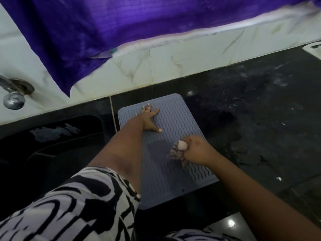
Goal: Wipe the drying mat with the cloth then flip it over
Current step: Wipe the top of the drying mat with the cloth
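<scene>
A grey-blue drying mat [175,119] with a wavy ribbed pattern lies flat on the black countertop [260,105], its long side running away from me. My left hand [149,118] presses flat on the mat's far half with fingers spread. My right hand [196,149] grips a bunched, patterned cloth [177,151] and holds it against the mat's middle. The cloth is blurred. My left forearm hides part of the mat's left edge.
A dark sink [52,145] sits to the left of the mat, with a chrome tap [13,100] on the white tiled wall [173,63]. A purple curtain [121,23] hangs above the wall. Wet streaks mark the countertop on the right.
</scene>
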`<state>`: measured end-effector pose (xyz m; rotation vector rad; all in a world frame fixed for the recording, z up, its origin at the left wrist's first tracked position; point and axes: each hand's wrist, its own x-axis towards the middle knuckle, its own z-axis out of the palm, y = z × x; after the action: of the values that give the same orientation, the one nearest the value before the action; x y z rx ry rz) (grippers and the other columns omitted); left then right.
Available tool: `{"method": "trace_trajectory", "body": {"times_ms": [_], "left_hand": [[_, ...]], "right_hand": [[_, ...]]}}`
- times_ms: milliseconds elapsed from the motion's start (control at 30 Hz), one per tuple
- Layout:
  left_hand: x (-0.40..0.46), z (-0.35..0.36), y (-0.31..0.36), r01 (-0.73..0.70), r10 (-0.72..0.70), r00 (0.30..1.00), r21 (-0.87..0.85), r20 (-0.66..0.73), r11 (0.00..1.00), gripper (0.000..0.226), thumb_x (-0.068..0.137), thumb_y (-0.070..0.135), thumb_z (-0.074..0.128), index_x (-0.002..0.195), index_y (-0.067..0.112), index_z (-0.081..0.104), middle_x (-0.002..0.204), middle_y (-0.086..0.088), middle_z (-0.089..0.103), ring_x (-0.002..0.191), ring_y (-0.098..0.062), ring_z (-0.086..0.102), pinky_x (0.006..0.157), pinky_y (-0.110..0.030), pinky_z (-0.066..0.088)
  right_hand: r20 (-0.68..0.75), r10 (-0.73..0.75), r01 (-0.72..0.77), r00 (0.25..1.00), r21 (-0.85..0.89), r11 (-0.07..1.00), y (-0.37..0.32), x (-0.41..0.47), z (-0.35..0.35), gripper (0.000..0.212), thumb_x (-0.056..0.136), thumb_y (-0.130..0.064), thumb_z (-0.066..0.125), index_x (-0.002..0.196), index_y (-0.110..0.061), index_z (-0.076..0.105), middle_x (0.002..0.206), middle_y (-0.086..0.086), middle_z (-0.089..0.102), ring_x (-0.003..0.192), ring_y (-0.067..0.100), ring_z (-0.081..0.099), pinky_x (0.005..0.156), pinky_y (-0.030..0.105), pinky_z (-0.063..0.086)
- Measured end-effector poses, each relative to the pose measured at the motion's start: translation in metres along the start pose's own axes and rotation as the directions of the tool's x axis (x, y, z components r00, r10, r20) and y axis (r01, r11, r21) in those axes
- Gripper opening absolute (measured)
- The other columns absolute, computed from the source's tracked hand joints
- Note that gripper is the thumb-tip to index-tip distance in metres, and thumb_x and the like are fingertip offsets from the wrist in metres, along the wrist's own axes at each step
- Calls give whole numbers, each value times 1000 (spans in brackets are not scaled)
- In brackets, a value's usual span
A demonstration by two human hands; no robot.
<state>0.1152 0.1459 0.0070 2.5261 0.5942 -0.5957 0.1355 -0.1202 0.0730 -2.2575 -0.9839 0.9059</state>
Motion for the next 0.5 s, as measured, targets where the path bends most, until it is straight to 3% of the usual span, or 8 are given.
{"method": "trace_trajectory", "body": {"times_ms": [33, 100, 200, 300, 400, 467, 500], "left_hand": [[-3, 3, 1, 0, 0, 1000, -16, -12, 1000, 107, 77, 51, 73, 153, 34, 1, 159, -3, -25, 146, -28, -23, 115, -57, -10], [-11, 10, 5, -2, 1, 999, -28, -35, 1000, 96, 83, 48, 69, 153, 34, 5, 160, -4, -21, 147, -29, -20, 115, -57, -10], [-21, 20, 8, 13, -14, 998, -12, -65, 1000, 84, 91, 46, 58, 153, 34, 3, 161, -5, -19, 147, -30, -18, 115, -54, -10], [-26, 25, 9, 15, -16, 997, -10, -80, 1000, 76, 95, 45, 52, 154, 33, 4, 161, -4, -19, 147, -29, -18, 116, -53, -11], [-29, 23, 12, 4, -5, 997, -21, -76, 1000, 75, 96, 44, 50, 154, 32, 5, 161, -5, -19, 147, -29, -19, 116, -53, -11], [-31, 20, 14, 10, -12, 998, -21, -68, 1000, 75, 96, 44, 50, 154, 31, 4, 161, -5, -18, 147, -30, -18, 116, -53, -10], [-32, 19, 15, 17, -17, 998, -11, -61, 1000, 75, 97, 45, 49, 154, 31, 2, 161, -5, -18, 147, -29, -18, 116, -53, -9]], "right_hand": [[-67, -67, 61, 995, -91, 994, -3, 8, 4, 12, 76, -23, 72, 78, -12, 67, 83, 7, 68, 77, 22, 65, 72, 32, 51], [-59, -151, 124, 987, -329, 936, -1, 15, 23, 30, 82, -26, 67, 108, -13, 64, 110, 10, 59, 101, 27, 55, 86, 32, 43], [-27, -113, 87, 993, -480, 873, 18, 0, 52, 49, 85, -28, 58, 132, -26, 48, 127, 1, 45, 115, 27, 39, 95, 41, 41], [-17, -127, 106, 992, -444, 890, 41, -33, 60, 37, 82, -34, 58, 118, -31, 56, 114, -7, 48, 106, 20, 44, 90, 33, 41], [83, -90, 115, 992, -384, 916, 51, -64, 53, 21, 79, -23, 58, 98, -26, 67, 98, -11, 51, 96, 16, 53, 84, 26, 40], [146, 27, 23, 989, -331, 943, 50, -73, 40, 20, 76, -16, 59, 92, -19, 71, 98, -3, 65, 93, 16, 61, 84, 28, 48], [187, 104, -61, 977, -226, 972, 45, -74, 28, 18, 73, -15, 61, 87, -18, 71, 94, 1, 69, 90, 18, 64, 82, 30, 52]]}}
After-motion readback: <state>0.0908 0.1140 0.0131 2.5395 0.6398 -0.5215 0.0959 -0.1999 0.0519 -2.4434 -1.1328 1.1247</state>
